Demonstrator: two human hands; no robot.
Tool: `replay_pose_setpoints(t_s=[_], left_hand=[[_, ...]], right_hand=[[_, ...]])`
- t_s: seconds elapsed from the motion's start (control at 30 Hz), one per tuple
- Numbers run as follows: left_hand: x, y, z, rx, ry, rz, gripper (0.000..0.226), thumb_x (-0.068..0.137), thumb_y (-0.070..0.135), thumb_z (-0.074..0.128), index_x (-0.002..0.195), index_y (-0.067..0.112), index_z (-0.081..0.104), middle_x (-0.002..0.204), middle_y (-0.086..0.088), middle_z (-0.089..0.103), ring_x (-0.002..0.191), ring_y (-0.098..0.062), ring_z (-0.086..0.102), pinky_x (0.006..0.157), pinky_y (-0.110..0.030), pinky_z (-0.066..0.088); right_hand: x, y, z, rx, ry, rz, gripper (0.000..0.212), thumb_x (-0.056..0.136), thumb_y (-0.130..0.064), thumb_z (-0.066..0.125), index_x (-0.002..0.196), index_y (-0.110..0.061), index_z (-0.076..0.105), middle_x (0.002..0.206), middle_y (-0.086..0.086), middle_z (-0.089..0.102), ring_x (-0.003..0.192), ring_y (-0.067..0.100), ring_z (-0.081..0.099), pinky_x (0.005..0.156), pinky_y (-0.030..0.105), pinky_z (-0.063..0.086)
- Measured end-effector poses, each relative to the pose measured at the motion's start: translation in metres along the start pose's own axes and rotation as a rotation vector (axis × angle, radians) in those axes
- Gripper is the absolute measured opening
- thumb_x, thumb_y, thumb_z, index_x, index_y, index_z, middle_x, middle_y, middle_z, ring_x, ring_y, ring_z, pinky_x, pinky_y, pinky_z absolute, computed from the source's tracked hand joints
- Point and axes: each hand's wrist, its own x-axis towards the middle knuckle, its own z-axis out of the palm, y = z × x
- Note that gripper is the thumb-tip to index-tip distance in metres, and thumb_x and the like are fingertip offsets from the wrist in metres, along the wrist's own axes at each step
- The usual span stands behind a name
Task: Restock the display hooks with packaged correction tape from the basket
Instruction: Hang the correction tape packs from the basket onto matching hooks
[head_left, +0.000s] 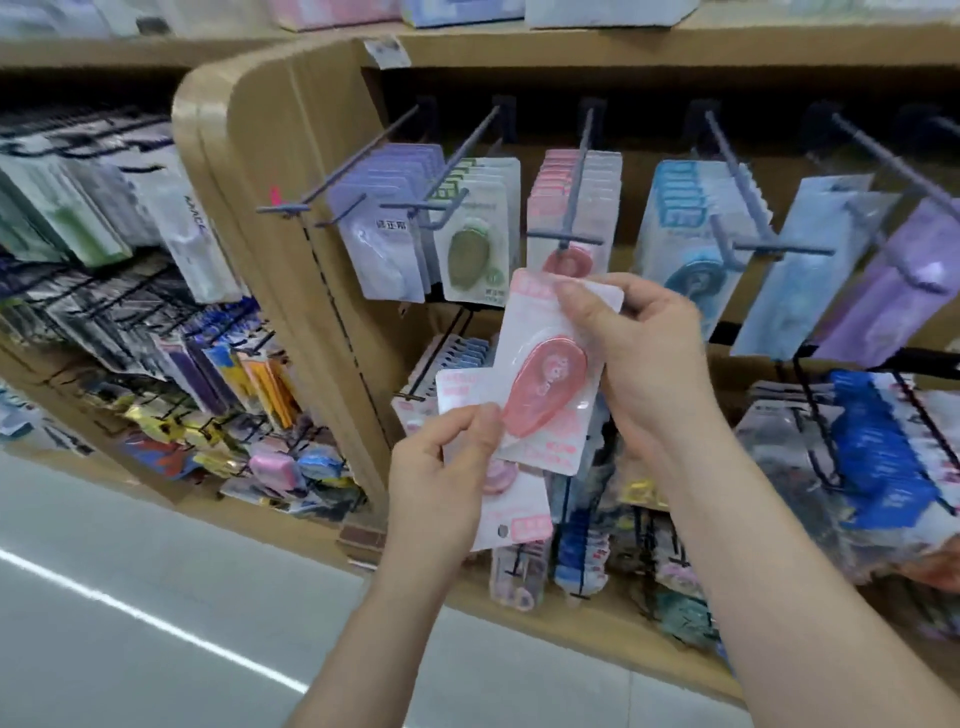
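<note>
Mid-restock, our right hand (641, 358) pinches a pink pack (545, 384) just below its part-filled hook (575, 195), our left hand (441, 473) grips a spare pack (519, 512), and the basket is seemingly out of view.

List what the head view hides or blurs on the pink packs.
All head view.
Hang hole of upper pink pack: covered by right hand.
Most of lower pink pack: behind left hand, upper pink pack.
Print on packs: too blurred.
The basket: outside frame.
</note>
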Motion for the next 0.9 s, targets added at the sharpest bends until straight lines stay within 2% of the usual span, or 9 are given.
replay_pose_setpoints(t_s=[0.1, 0.2, 0.3, 0.43, 0.53, 0.67, 0.73, 0.83, 0.9], left_hand=[[0.016, 0.001, -0.004, -0.006, -0.033, 0.032, 0.019, 0.091, 0.033, 0.062, 0.079, 0.025, 0.073, 0.066, 0.022, 0.065, 0.063, 0.008, 0.053, 0.059, -0.008, 0.041], [0.025, 0.004, -0.006, -0.015, -0.082, 0.030, 0.023, 0.085, 0.044, 0.060, 0.080, 0.027, 0.074, 0.070, 0.020, 0.066, 0.068, 0.006, 0.055, 0.064, -0.013, 0.043], [0.034, 0.004, -0.006, -0.030, -0.102, 0.036, 0.024, 0.081, 0.047, 0.060, 0.078, 0.027, 0.073, 0.071, 0.020, 0.067, 0.068, 0.006, 0.056, 0.061, -0.011, 0.044], [0.038, 0.001, -0.005, 0.038, -0.139, 0.098, 0.025, 0.084, 0.048, 0.060, 0.084, 0.029, 0.075, 0.081, 0.015, 0.072, 0.080, -0.001, 0.062, 0.076, -0.026, 0.048], [0.041, 0.004, -0.002, 0.032, -0.146, 0.079, 0.020, 0.083, 0.046, 0.059, 0.080, 0.032, 0.073, 0.075, 0.021, 0.070, 0.074, 0.006, 0.060, 0.073, -0.021, 0.044], [0.045, 0.002, 0.000, 0.002, -0.124, 0.061, 0.020, 0.083, 0.045, 0.059, 0.077, 0.033, 0.073, 0.075, 0.018, 0.071, 0.075, 0.003, 0.062, 0.072, -0.024, 0.047], [0.044, 0.000, 0.002, -0.034, -0.110, 0.040, 0.024, 0.084, 0.046, 0.059, 0.078, 0.030, 0.075, 0.076, 0.014, 0.071, 0.076, -0.001, 0.062, 0.071, -0.027, 0.048], [0.043, 0.000, 0.004, -0.036, -0.105, 0.042, 0.024, 0.086, 0.045, 0.059, 0.078, 0.030, 0.075, 0.076, 0.012, 0.071, 0.075, -0.002, 0.062, 0.071, -0.028, 0.049], [0.043, 0.002, 0.005, -0.001, -0.106, 0.073, 0.022, 0.086, 0.045, 0.058, 0.080, 0.032, 0.075, 0.079, 0.012, 0.073, 0.079, -0.002, 0.064, 0.075, -0.031, 0.052]], right_hand=[[0.006, -0.001, 0.016, -0.016, 0.086, -0.051, 0.003, 0.086, -0.014, 0.075, 0.084, -0.014, 0.073, 0.084, 0.008, 0.073, 0.078, 0.021, 0.067, 0.071, 0.039, 0.055], [0.010, -0.002, 0.023, -0.016, 0.137, -0.088, 0.004, 0.086, -0.015, 0.076, 0.083, -0.014, 0.073, 0.081, 0.005, 0.075, 0.077, 0.020, 0.070, 0.071, 0.038, 0.058], [0.010, 0.001, 0.024, -0.031, 0.181, -0.144, 0.004, 0.087, -0.014, 0.075, 0.085, -0.012, 0.072, 0.080, 0.004, 0.074, 0.076, 0.017, 0.068, 0.069, 0.035, 0.056], [0.010, -0.001, 0.022, -0.091, 0.241, -0.201, 0.014, 0.089, -0.013, 0.072, 0.077, -0.020, 0.069, 0.074, -0.002, 0.072, 0.073, 0.015, 0.067, 0.068, 0.037, 0.056], [0.012, -0.006, 0.021, -0.049, 0.168, -0.089, 0.013, 0.092, -0.011, 0.066, 0.083, -0.019, 0.070, 0.079, -0.003, 0.074, 0.076, 0.013, 0.070, 0.072, 0.035, 0.059], [0.012, -0.007, 0.016, 0.115, 0.001, 0.112, 0.014, 0.099, -0.019, 0.055, 0.098, -0.016, 0.069, 0.093, 0.002, 0.076, 0.086, 0.017, 0.072, 0.082, 0.038, 0.059], [0.007, -0.004, 0.011, 0.099, -0.018, 0.069, 0.016, 0.099, -0.021, 0.054, 0.099, -0.018, 0.070, 0.095, 0.000, 0.076, 0.089, 0.016, 0.071, 0.083, 0.038, 0.059], [0.005, -0.003, 0.009, 0.023, 0.052, -0.048, 0.015, 0.098, -0.016, 0.058, 0.096, -0.018, 0.072, 0.089, -0.003, 0.077, 0.084, 0.012, 0.072, 0.072, 0.029, 0.058], [0.007, -0.003, 0.011, 0.024, 0.084, -0.079, 0.014, 0.097, -0.014, 0.059, 0.098, -0.015, 0.073, 0.089, -0.001, 0.077, 0.083, 0.013, 0.072, 0.071, 0.028, 0.058]])
